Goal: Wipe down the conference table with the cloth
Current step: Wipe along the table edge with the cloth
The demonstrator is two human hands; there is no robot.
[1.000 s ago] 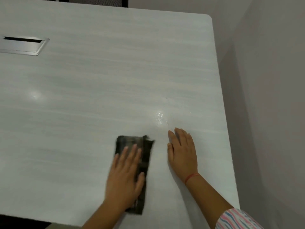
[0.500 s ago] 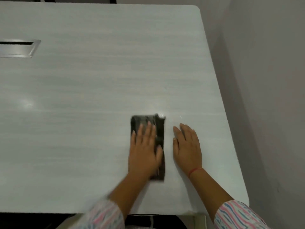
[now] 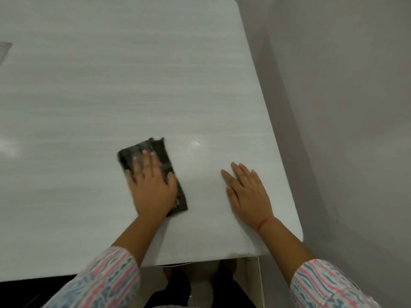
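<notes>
Pressing dark folded cloth (image 3: pixel 142 156) flat, left grip (image 3: pixel 153 187) released with fingers straight, cloth on pale table (image 3: pixel 133 74) toward its right end, near half hidden under palm, edges blurred, right grip (image 3: pixel 246 192) released, flat on table well apart from cloth, metal panel (image 3: pixel 4 48) cut off at left edge

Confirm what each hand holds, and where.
Nothing gripped. Left hand presses flat on the middle of the dark cloth; right hand rests flat on the conference table.
</notes>
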